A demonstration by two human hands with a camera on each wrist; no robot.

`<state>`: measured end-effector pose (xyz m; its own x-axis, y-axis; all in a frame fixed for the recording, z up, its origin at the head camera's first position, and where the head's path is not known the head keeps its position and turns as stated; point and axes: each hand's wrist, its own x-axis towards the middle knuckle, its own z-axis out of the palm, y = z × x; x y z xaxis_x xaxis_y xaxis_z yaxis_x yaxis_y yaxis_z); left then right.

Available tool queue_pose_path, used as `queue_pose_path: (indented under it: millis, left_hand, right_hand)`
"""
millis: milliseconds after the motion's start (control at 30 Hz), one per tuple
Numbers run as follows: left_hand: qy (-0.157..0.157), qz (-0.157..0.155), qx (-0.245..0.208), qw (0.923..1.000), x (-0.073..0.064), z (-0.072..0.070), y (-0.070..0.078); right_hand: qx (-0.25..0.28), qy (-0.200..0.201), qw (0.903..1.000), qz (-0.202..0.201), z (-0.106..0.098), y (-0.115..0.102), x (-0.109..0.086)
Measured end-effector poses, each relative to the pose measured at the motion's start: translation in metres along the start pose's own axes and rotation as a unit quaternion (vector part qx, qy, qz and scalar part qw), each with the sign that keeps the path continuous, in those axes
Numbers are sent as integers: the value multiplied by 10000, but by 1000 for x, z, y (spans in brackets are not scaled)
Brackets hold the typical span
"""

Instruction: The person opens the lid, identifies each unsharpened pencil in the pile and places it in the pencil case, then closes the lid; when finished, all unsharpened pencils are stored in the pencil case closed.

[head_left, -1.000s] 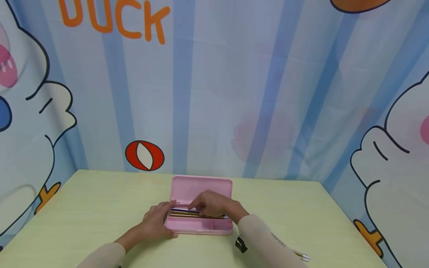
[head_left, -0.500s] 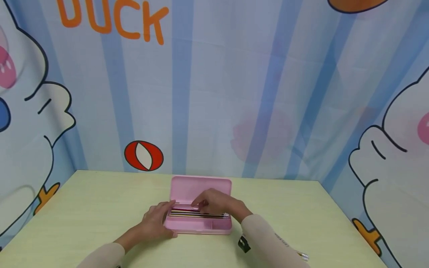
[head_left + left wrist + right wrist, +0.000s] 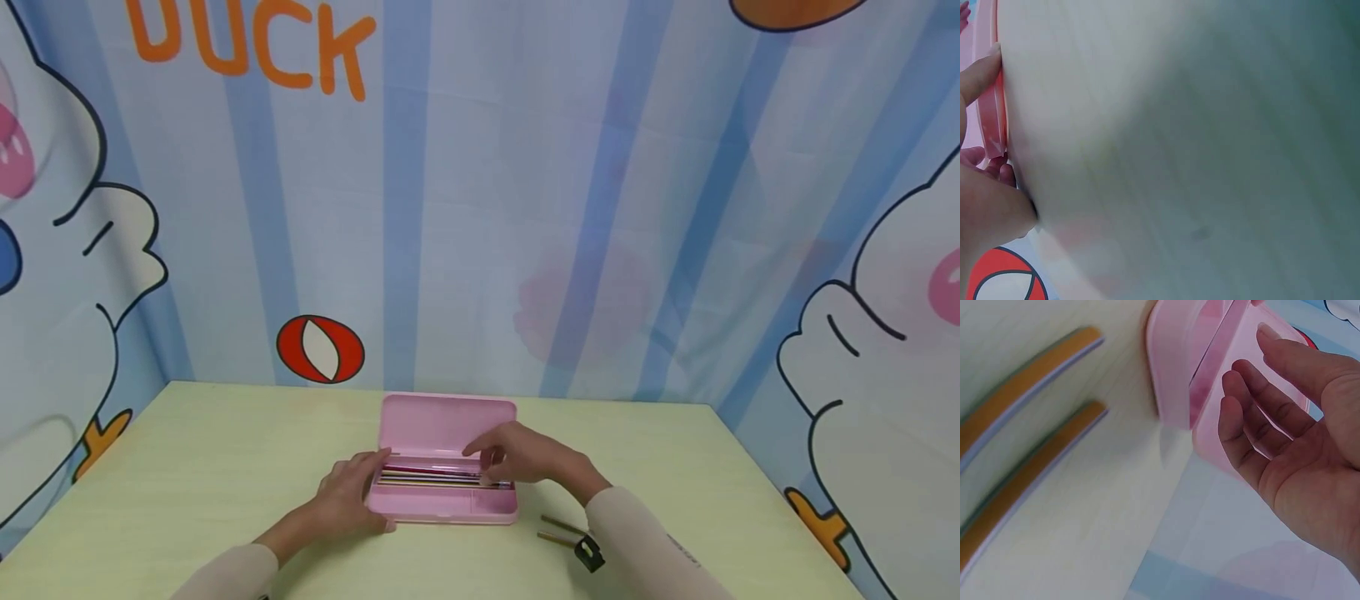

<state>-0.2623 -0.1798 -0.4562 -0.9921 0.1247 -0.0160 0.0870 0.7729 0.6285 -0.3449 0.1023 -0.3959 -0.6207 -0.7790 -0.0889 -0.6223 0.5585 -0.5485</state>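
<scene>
A pink pencil case lies with its lid raised at the back. Several pencils lie lengthwise inside it. My left hand grips the left end of the case, thumb at the front and fingers toward the back; in the left wrist view the thumb presses the case's pink side. Over the right part of the case hovers my right hand, fingers loosely bent. Seen in the right wrist view, its palm faces the case and nothing is held.
Two gold-coloured pencils lie on the table right of the case, partly under the right forearm. A black device is at the right wrist. A blue-striped cloth backdrop with cartoon prints stands behind the pale yellow table.
My right hand has slid right along the pencils and away from the middle of the case. The tabletop pencils' near ends now show left of the forearm. My left hand has stayed put.
</scene>
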Motion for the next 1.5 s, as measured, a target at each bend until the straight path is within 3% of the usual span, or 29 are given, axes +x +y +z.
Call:
queue_pose_path:
  millis: [300, 667, 1100, 1500]
  left_hand:
    - [8, 31, 9, 10000, 0, 0, -1]
    - [39, 108, 25, 9999, 0, 0, -4]
    - [-23, 84, -45, 10000, -2, -1, -4]
    - [23, 179, -16, 9998, -3, -1, 0]
  right_hand:
    - [-104, 57, 9999, -48, -11, 23, -37]
    - [97, 50, 9995, 294, -19, 36, -77]
    - [302, 5, 9985, 465, -16, 53, -111]
    - [490, -1, 9973, 549, -11, 62, -131]
